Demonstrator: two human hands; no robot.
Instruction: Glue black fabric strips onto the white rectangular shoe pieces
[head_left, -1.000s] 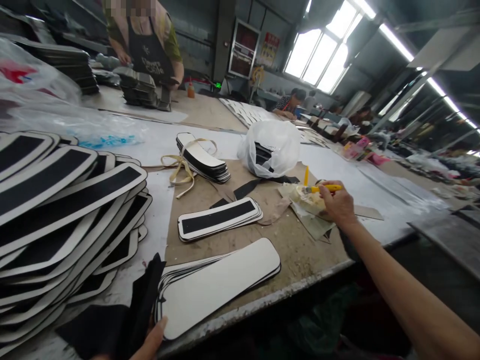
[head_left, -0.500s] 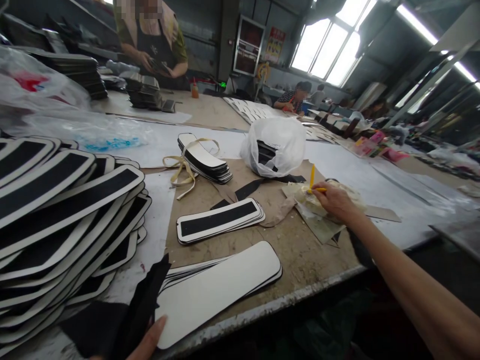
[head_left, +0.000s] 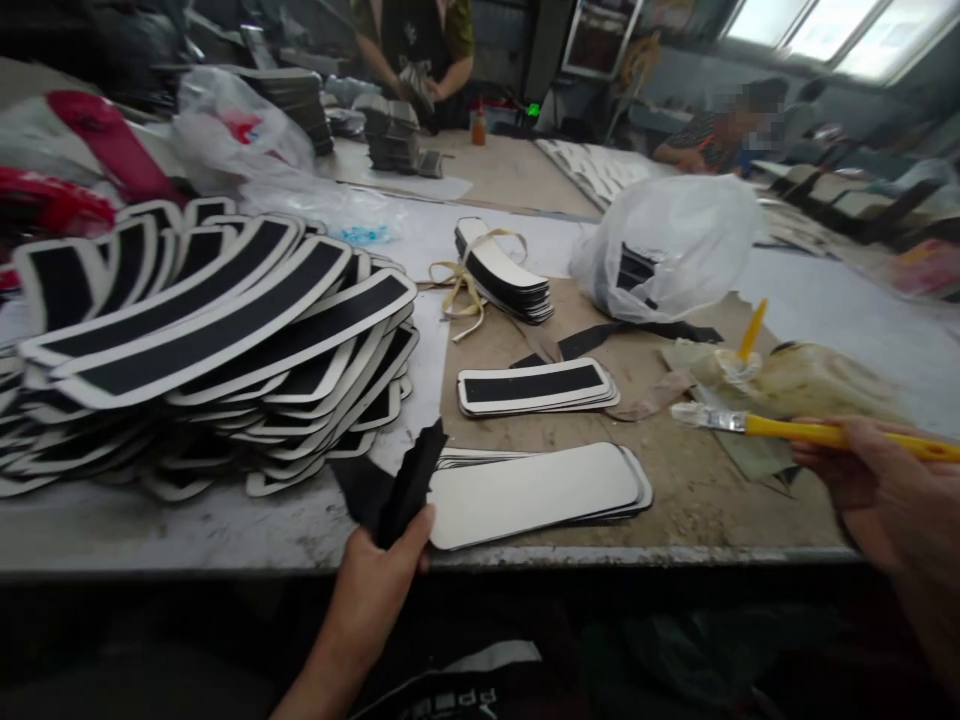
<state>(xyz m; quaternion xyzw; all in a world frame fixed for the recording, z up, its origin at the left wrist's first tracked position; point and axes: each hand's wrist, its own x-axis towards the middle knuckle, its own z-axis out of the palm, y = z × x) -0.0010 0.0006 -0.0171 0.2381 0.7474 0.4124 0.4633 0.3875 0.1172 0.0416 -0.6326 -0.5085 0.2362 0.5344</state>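
My right hand (head_left: 881,490) is closed around the yellow handle of a paintbrush (head_left: 787,430). Its pale, wet-looking bristles point left, over the table. Behind the brush lies a glue-crusted plastic container (head_left: 825,385), with a second yellow handle (head_left: 752,330) standing up at its left end. My left hand (head_left: 382,550) pinches dark black fabric (head_left: 412,480), its thumb at the left end of a fanned stack of white panels (head_left: 536,495). Just beyond sits a smaller stack of white panels with black centres (head_left: 536,385).
A large heap of black-and-white panels (head_left: 225,340) covers the table's left side. Farther back are a strap-tied panel bundle (head_left: 502,265) and a white plastic bag (head_left: 667,245) with dark pieces inside. A co-worker (head_left: 412,50) stands across the table, holding dark pieces; another person (head_left: 724,125) sits farther right.
My right hand has lifted the paintbrush off the glue container and drawn it nearer, bristles pointing left. My left hand stays at the white panels' left end. The view has shifted.
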